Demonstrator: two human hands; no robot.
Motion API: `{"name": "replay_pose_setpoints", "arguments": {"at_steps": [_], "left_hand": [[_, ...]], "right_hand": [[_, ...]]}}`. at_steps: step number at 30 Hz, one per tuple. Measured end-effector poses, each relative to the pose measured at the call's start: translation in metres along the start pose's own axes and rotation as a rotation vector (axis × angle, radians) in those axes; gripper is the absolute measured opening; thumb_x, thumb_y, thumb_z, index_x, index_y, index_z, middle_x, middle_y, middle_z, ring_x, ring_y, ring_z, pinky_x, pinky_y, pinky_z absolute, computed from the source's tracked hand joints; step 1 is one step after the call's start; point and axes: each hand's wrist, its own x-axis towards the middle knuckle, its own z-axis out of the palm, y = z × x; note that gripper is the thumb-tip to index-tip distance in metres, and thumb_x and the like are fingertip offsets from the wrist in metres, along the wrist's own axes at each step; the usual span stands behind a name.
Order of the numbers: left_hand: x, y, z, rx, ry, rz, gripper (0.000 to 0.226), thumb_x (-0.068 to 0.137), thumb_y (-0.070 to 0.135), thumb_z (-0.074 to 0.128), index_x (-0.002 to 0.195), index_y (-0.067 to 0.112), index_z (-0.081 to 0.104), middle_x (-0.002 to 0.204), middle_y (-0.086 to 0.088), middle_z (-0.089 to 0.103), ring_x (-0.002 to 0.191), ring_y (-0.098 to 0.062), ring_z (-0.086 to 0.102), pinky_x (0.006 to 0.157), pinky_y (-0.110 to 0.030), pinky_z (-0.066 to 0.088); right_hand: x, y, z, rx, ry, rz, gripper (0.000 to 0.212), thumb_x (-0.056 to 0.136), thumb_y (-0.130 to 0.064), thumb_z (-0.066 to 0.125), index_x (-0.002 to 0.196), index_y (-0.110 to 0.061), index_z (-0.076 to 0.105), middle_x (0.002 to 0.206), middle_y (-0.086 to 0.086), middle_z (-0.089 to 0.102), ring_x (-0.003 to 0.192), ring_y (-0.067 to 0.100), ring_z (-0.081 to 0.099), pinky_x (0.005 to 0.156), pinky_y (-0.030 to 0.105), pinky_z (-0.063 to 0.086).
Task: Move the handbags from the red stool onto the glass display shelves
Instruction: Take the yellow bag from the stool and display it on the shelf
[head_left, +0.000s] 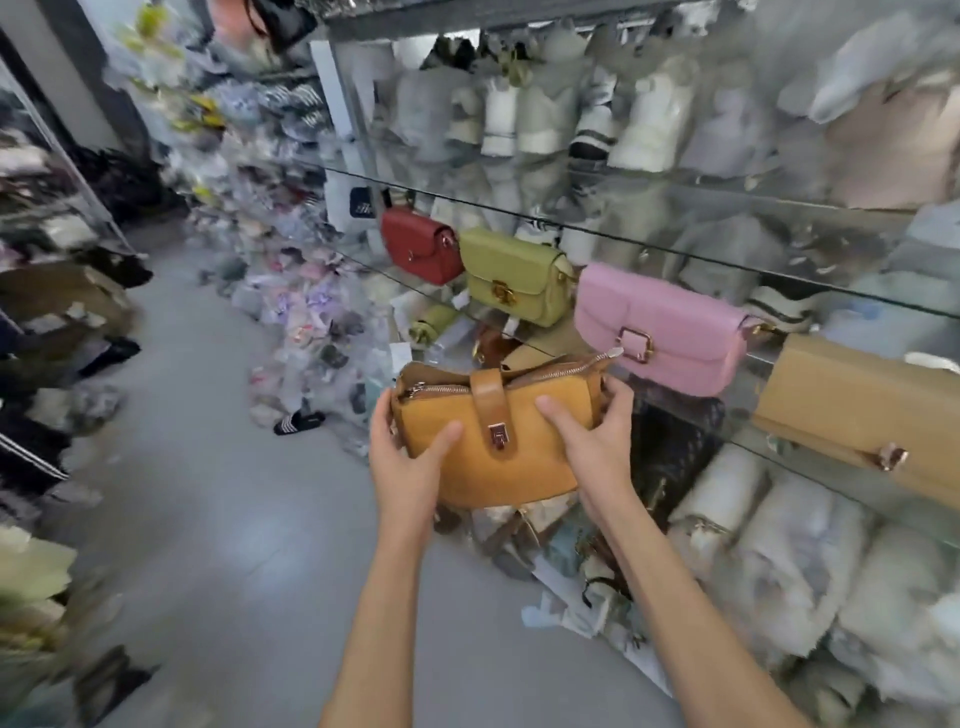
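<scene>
1. Mustard-yellow handbag (493, 447): I hold it in the air between both hands, in front of the glass display shelf (727, 249), below and just left of the pink bag. Its top zip lies open; the tan strap with a metal clasp runs down its front.
2. Left hand (410, 462): grip grasping the bag's left end, thumb across the front, fingers behind.
3. Right hand (597, 441): grip grasping the bag's right end, thumb on the front near the strap, fingers curled round the side.
4. Shelf stock, left to right: red handbag (421, 244), green handbag (511, 283) with a gold clasp, pink handbag (660, 327) with a buckle, tan handbag (862, 410). Red and green touch; the pink sits just beside the green.
5. Upper and lower shelves: bags wrapped in pale covers, too blurred to list singly.
6. Grey floor (218, 519): loose packets heaped along the shelving base.
</scene>
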Motion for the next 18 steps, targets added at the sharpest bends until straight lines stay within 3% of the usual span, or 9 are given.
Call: {"name": "replay_pose_setpoints", "arguments": {"at_steps": [6, 9, 11, 15, 18], "left_hand": [[0.111, -0.005, -0.046, -0.029, 0.038, -0.032, 0.092, 0.081, 0.007, 0.088, 0.155, 0.034, 0.039, 0.149, 0.004, 0.055, 0.131, -0.011, 0.059, 0.105, -0.038, 0.054], [0.167, -0.006, -0.068, -0.024, 0.036, -0.020, 0.090, 0.081, 0.005, 0.087, 0.154, 0.031, 0.041, 0.145, 0.007, 0.057, 0.127, -0.006, 0.060, 0.108, -0.042, 0.053], [0.197, -0.005, -0.079, -0.029, 0.035, -0.004, 0.088, 0.081, 0.005, 0.087, 0.152, 0.032, 0.042, 0.141, 0.008, 0.059, 0.124, -0.003, 0.061, 0.110, -0.043, 0.052], [0.249, -0.006, -0.105, -0.016, 0.041, -0.004, 0.089, 0.085, 0.012, 0.086, 0.157, 0.033, 0.038, 0.154, 0.001, 0.052, 0.137, -0.013, 0.055, 0.115, -0.046, 0.048], [0.287, -0.003, -0.125, -0.017, 0.035, 0.020, 0.089, 0.087, 0.017, 0.084, 0.160, 0.031, 0.036, 0.154, 0.008, 0.050, 0.134, -0.006, 0.056, 0.112, -0.039, 0.051]], "right_hand": [[0.050, 0.013, 0.111, 0.020, -0.023, 0.030, 0.075, 0.085, -0.025, 0.090, 0.138, -0.036, 0.038, 0.123, -0.022, 0.053, 0.108, -0.007, 0.055, 0.094, 0.025, 0.049], [0.074, 0.018, 0.162, -0.010, -0.004, 0.028, 0.077, 0.083, -0.030, 0.092, 0.140, -0.036, 0.041, 0.130, -0.015, 0.056, 0.114, -0.002, 0.057, 0.101, 0.033, 0.051], [0.087, 0.021, 0.190, -0.004, -0.009, 0.021, 0.076, 0.083, -0.029, 0.092, 0.139, -0.037, 0.040, 0.127, -0.021, 0.053, 0.112, -0.005, 0.055, 0.100, 0.031, 0.049], [0.111, 0.026, 0.243, -0.029, -0.007, 0.013, 0.076, 0.082, -0.031, 0.092, 0.138, -0.037, 0.040, 0.128, -0.024, 0.052, 0.119, 0.006, 0.059, 0.112, 0.041, 0.048], [0.132, 0.031, 0.283, -0.029, -0.023, 0.002, 0.077, 0.083, -0.029, 0.092, 0.142, -0.033, 0.042, 0.129, -0.016, 0.056, 0.119, 0.006, 0.059, 0.109, 0.040, 0.050]]}}
